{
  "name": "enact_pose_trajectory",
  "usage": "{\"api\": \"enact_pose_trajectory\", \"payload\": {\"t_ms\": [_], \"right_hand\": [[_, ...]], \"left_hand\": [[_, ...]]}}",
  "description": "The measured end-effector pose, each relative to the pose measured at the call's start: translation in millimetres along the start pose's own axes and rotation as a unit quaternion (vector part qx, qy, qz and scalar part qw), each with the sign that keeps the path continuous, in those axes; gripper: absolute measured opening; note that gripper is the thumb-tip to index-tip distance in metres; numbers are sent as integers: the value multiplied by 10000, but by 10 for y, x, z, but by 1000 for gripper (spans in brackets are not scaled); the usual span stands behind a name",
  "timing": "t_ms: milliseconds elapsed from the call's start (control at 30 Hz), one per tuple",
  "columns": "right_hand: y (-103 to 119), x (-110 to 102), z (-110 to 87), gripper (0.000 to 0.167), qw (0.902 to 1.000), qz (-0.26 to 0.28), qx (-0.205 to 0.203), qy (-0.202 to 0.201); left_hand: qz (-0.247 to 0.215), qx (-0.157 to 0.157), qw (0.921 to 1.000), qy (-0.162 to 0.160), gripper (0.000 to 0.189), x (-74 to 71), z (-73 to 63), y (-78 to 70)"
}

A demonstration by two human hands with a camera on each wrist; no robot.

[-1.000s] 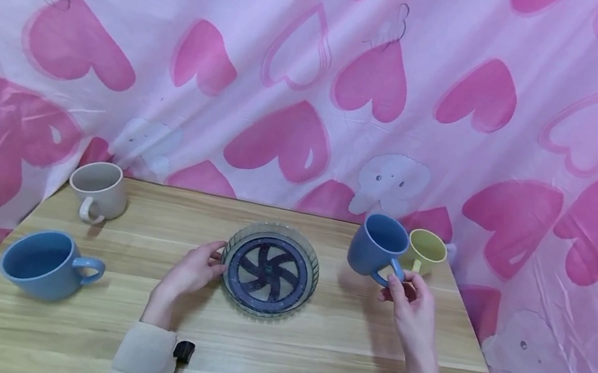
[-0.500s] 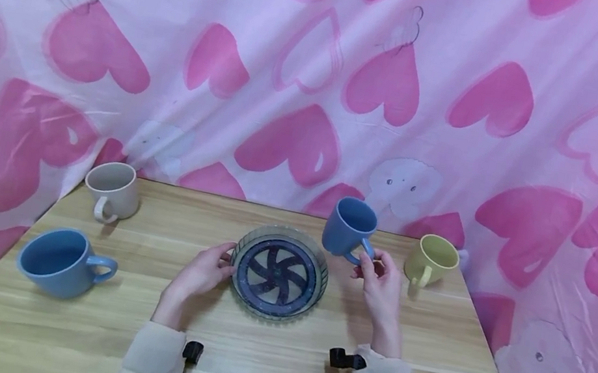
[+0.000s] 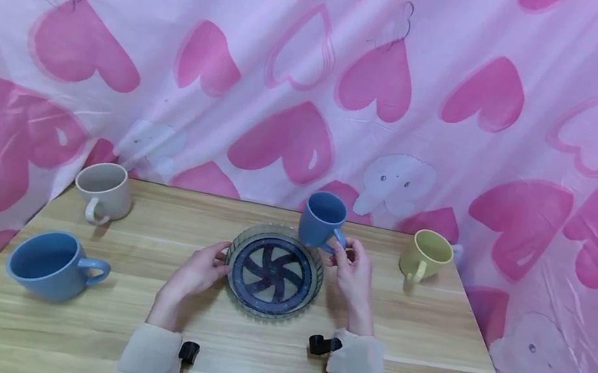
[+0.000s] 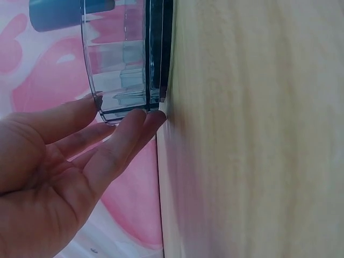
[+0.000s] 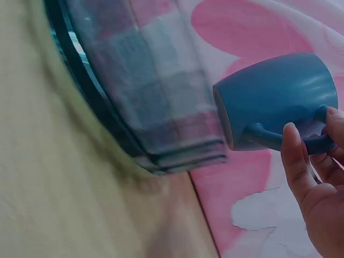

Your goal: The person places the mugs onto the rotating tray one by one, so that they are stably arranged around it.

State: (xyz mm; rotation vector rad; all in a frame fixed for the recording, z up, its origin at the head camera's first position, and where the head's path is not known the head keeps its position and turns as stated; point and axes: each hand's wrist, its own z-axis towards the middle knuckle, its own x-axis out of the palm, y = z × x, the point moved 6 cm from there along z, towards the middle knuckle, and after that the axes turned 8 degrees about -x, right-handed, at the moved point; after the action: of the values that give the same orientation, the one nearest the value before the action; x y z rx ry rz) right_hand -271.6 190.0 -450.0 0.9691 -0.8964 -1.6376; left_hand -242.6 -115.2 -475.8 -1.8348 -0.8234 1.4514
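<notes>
A blue mug (image 3: 322, 220) is held by its handle in my right hand (image 3: 353, 279), over the back right rim of a round clear tray (image 3: 239, 244). The right wrist view shows the mug (image 5: 277, 102) raised beyond the tray wall, thumb and fingers pinching the handle. Dark curved spokes and a dark ring show through the tray's bottom. My left hand (image 3: 198, 270) holds the tray's left side; in the left wrist view the thumb is at the rim of the clear wall (image 4: 131, 64) and fingertips (image 4: 137, 117) touch low near the dark base.
At the left are a wide blue cup (image 3: 50, 270) and, behind it, a greyish-white mug (image 3: 111, 191). A yellow mug (image 3: 424, 260) stands at the back right. A pink heart-patterned curtain (image 3: 284, 131) hangs behind the wooden table (image 3: 257, 364).
My right hand has carried the blue mug leftward, from in front of the yellow mug to the tray's back right rim. My left hand stays at the tray's left side.
</notes>
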Motion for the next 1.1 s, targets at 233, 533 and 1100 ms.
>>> {"api": "enact_pose_trajectory", "payload": {"t_ms": [233, 533, 1100], "right_hand": [[-92, 123, -16, 16, 9997, 8, 192, 161], [148, 230, 3, 17, 9965, 350, -88, 756], [139, 370, -9, 17, 9850, 236, 89, 1705]], "left_hand": [[141, 13, 9999, 26, 54, -15, 8, -42], [122, -4, 9999, 48, 54, -19, 15, -65], [58, -71, 9998, 162, 58, 11, 16, 26]]}}
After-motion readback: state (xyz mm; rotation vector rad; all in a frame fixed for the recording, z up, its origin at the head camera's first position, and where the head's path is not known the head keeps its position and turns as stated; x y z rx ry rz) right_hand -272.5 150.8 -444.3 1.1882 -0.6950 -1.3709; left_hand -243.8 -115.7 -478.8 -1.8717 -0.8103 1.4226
